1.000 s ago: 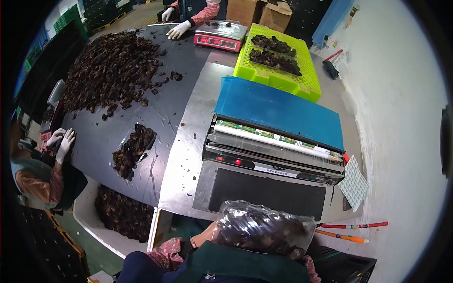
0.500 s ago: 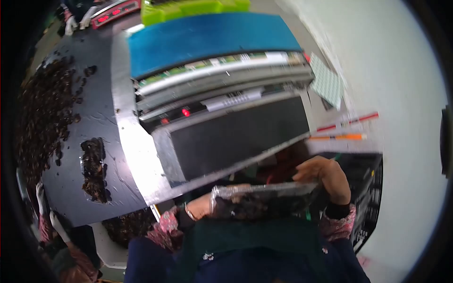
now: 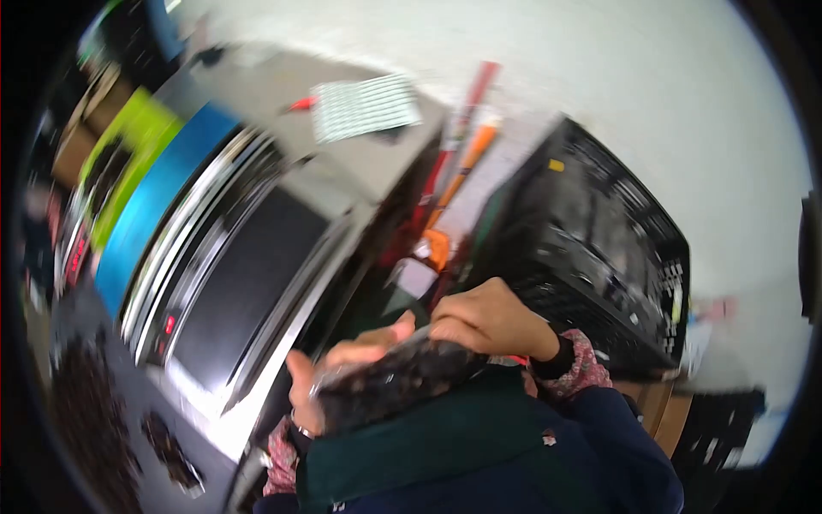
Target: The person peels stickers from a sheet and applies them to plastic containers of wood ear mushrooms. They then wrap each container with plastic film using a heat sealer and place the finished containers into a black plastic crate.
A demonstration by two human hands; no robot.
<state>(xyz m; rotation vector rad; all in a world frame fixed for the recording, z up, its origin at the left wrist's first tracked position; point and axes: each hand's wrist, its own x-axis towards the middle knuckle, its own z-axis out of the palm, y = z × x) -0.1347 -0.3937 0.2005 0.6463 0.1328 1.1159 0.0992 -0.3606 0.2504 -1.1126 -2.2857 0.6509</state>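
A clear plastic bag of dark, lumpy pieces is held in front of my body, tilted with its right end higher. My left hand grips its left end, with the thumb raised on the near left side and the fingers along the far edge. The fingers of my right hand are curled closed over the upper right end of the bag. Just beyond my right hand stands a black plastic crate holding dark, shiny plastic-wrapped packs.
At left is a machine with a blue lid and a dark flat panel. A dark heap and another filled bag lie on the table. Red and orange handles lean by the wall, near a pale green cloth.
My view has swung right toward the crate, so the machine now appears farther left. The bag has tilted, and my right hand has closed on its right end.
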